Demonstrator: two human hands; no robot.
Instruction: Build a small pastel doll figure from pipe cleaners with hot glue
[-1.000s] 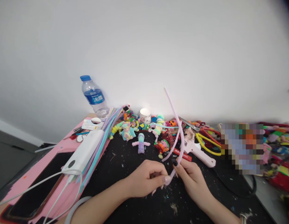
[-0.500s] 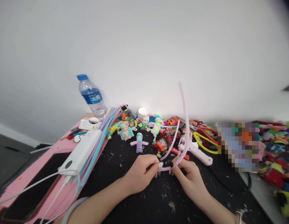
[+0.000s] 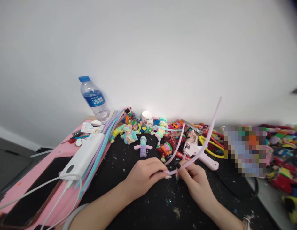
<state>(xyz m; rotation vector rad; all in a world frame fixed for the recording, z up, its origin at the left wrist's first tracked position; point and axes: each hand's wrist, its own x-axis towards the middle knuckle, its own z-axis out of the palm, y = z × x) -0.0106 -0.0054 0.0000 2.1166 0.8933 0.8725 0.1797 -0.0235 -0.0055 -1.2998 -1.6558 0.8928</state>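
Grasping a soft, matte, pale pink stem point(image 3: 211, 129) in both hands, above a black tabletop point(image 3: 143, 204) flecked with dried residue. Pinching it near its lower end with the left hand point(image 3: 148, 174), thumb against curled fingers, with the very tip hidden from view. Gripping it again just beside, in the right hand point(image 3: 195, 180), between a dark-nailed thumb and bent fingers. Sweeping from there up and to the right in one smooth curve, across a pale pink plastic glue gun point(image 3: 209, 161), to a narrow tip seen in front of the white wall point(image 3: 148, 57).

Facing, beyond the knuckles, a small cross-shaped figure point(image 3: 143, 150) with ribbed lilac body, pale blue head and stubby pink arms. Flanked by a slim, bowed pink strip point(image 3: 179, 144). Backed by a heap of fuzzy, multicoloured figures point(image 3: 130, 134), a white cup point(image 3: 147, 118) and metal scissor blades point(image 3: 195, 127). Bordered at left by a loose sheaf of pastel stems point(image 3: 111, 127), a smooth white oblong device point(image 3: 82, 155) and a glossy black phone point(image 3: 38, 191) on a pink surface point(image 3: 33, 174). Overlooked by a clear, blue-capped plastic bottle point(image 3: 94, 99), tilted toward the wall.
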